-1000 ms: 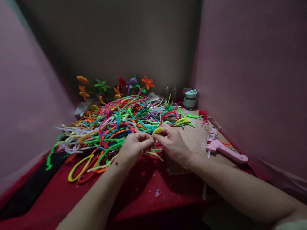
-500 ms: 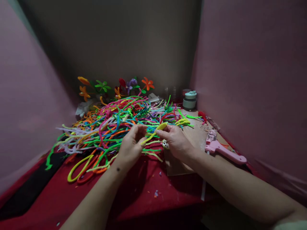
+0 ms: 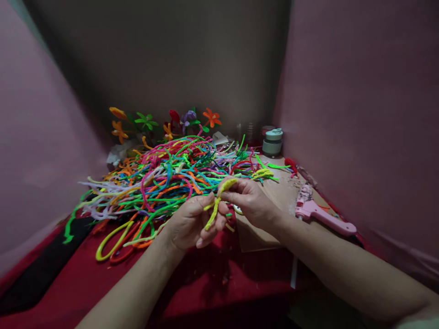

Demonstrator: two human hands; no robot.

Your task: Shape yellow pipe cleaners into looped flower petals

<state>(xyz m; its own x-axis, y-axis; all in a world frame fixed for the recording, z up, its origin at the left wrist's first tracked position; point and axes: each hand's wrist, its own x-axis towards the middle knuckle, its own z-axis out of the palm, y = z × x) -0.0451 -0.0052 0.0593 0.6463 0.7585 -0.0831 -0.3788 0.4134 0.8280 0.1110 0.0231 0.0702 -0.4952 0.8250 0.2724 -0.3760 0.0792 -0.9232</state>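
Observation:
Both hands meet in the middle over a red cloth [image 3: 85,278]. My left hand [image 3: 192,221] is curled, palm up, around the lower part of a yellow pipe cleaner [image 3: 215,206]. My right hand [image 3: 252,201] pinches the upper end of the same yellow pipe cleaner between thumb and fingers. Just behind the hands lies a big tangled heap of pipe cleaners [image 3: 161,176] in many colours.
Finished pipe-cleaner flowers [image 3: 164,121] stand at the back. A pink glue gun [image 3: 322,214] lies on a brown board [image 3: 274,196] at the right. A pale green jar [image 3: 272,141] stands at the back right. Pink walls close in on both sides.
The yellow pipe cleaner, first a small wad between the fingertips, is now drawn out and hangs down. My left hand has turned palm up and dropped lower.

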